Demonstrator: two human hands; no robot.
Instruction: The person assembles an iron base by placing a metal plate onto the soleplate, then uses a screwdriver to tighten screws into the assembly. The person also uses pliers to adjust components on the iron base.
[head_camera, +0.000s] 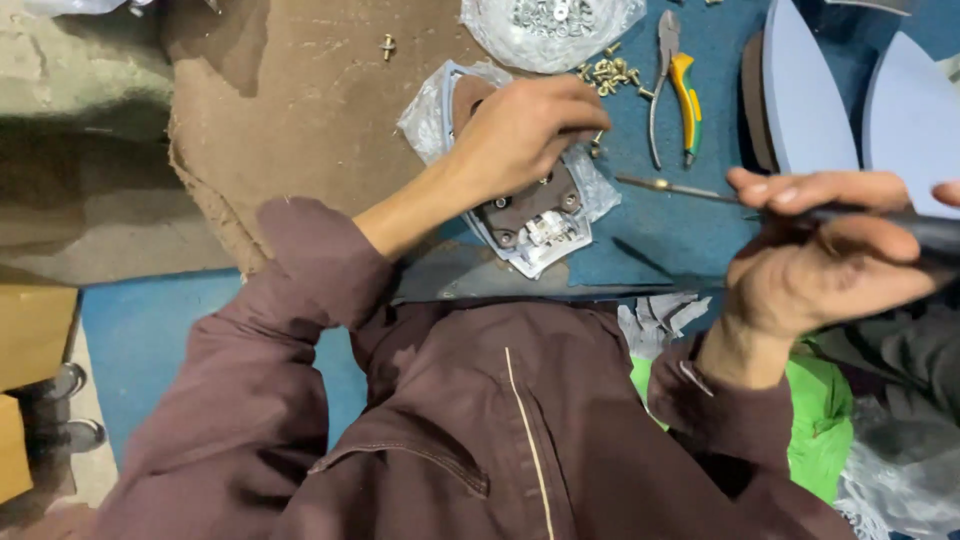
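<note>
Nearest, right hand (820, 250) grips a screwdriver (680, 188), raised clear; left hand (525, 135) pinches a screw onto the iron soleplate (530, 225). Loose screws (610, 72) remain just beyond: fastening looks partway done.

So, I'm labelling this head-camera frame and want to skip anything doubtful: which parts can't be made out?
- Head view: the middle of the brown, plastic-wrapped iron base is hidden by the left hand.
- What the left fingertips pinch is covered by the hand itself.
- The dark-handled screwdriver is held in the right hand; its handle end is cut off by the right edge.
- The small brass screws are too small to count.
- The pale blue soleplates are cut off by the top edge.
</note>
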